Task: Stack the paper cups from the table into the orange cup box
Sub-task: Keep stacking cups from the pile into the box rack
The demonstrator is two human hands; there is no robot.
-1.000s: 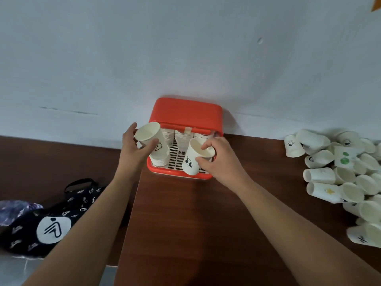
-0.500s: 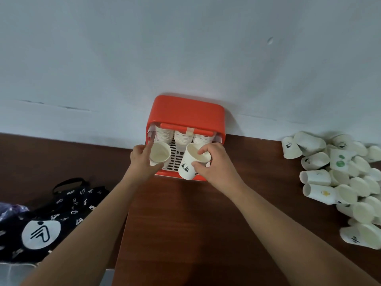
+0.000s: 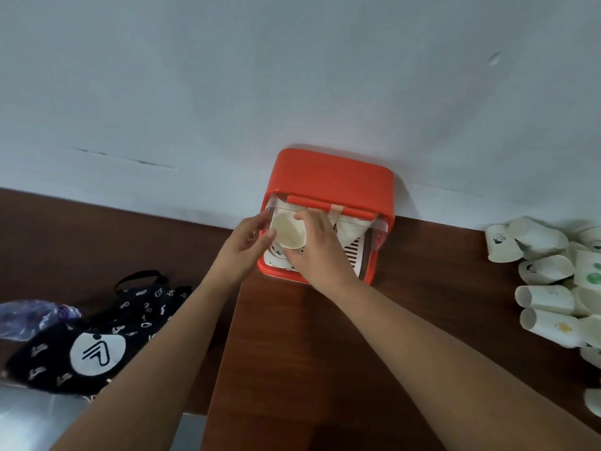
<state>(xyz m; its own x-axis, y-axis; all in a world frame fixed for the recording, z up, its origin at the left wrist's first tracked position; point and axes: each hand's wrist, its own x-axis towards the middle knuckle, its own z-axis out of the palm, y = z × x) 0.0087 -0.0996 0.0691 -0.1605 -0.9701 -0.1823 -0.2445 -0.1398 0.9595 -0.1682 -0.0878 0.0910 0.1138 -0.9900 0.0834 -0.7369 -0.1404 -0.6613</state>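
Note:
The orange cup box (image 3: 328,180) stands against the wall at the table's back edge, its front open. Stacked white paper cups (image 3: 349,227) show inside at the back, above a slotted white tray (image 3: 355,255). My right hand (image 3: 320,255) is shut on a paper cup (image 3: 287,231), mouth facing me, at the box's left front over a stack there. My left hand (image 3: 242,250) is beside that cup on its left, fingers apart, fingertips at the cup's side. A heap of loose paper cups (image 3: 549,270) lies on its side at the table's right.
The dark wooden table (image 3: 309,369) ends on the left near my left forearm. Below that edge lie a black patterned bag (image 3: 97,340) and a bluish plastic bag (image 3: 32,315). A white wall (image 3: 292,92) rises right behind the box.
My left hand set its cup onto the left stack and let go. My right hand carried its cup leftward, over that same stack. The camera came closer.

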